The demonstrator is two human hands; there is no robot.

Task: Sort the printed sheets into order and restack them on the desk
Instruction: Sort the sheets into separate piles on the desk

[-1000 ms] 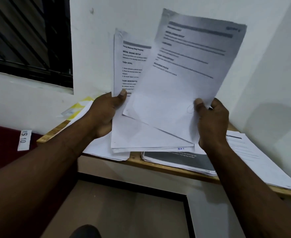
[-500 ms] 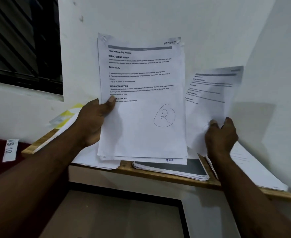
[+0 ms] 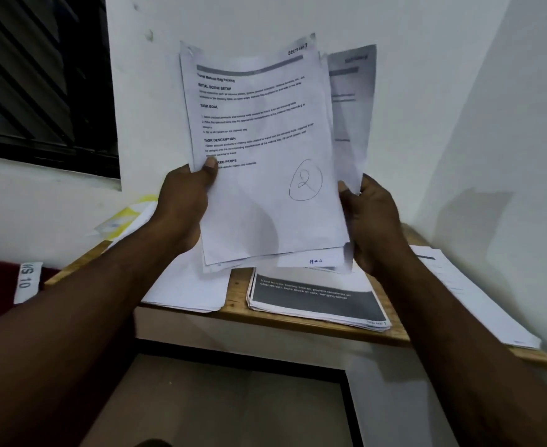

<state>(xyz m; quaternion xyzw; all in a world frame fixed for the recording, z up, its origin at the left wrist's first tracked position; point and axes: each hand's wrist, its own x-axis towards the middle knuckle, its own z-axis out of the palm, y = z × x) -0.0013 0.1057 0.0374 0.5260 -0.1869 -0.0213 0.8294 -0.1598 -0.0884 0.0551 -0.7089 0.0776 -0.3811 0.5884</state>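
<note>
**While both hands hold a bundle upright, three stacks lie on the desk**

Where the desk [image 3: 238,285] meets the white wall [image 3: 427,91], a person holds a bundle of printed sheets [image 3: 265,221] up in the air above the wooden top, clear of the paper lying there. The left hand [image 3: 182,208] pinches the bundle's left edge, with the thumb pressed on the printed face and the fingers hidden behind. The right hand [image 3: 372,221] grips the right edge with curled fingers, thumb at the front; exactly which sheets it clamps cannot be told.

The front sheet bows slightly and carries headings such as "TASK GOAL", plus a handwritten 2 inside a pen circle [image 3: 306,179]. A greyer sheet [image 3: 351,101] sticks out behind it to the right, and further sheet edges show fanned along the bottom.

Three stacks lie on the desk, apart from one another: a plain white one [image 3: 188,288] below the left wrist, a middle one [image 3: 317,301] with a dark band of white text, and a long one [image 3: 472,295] by the right wall. Some yellow and white paper [image 3: 127,217] lies at the far left corner. A dark window [image 3: 40,75] and a label [image 3: 27,280] reading "WS 10" are off to the left.
</note>
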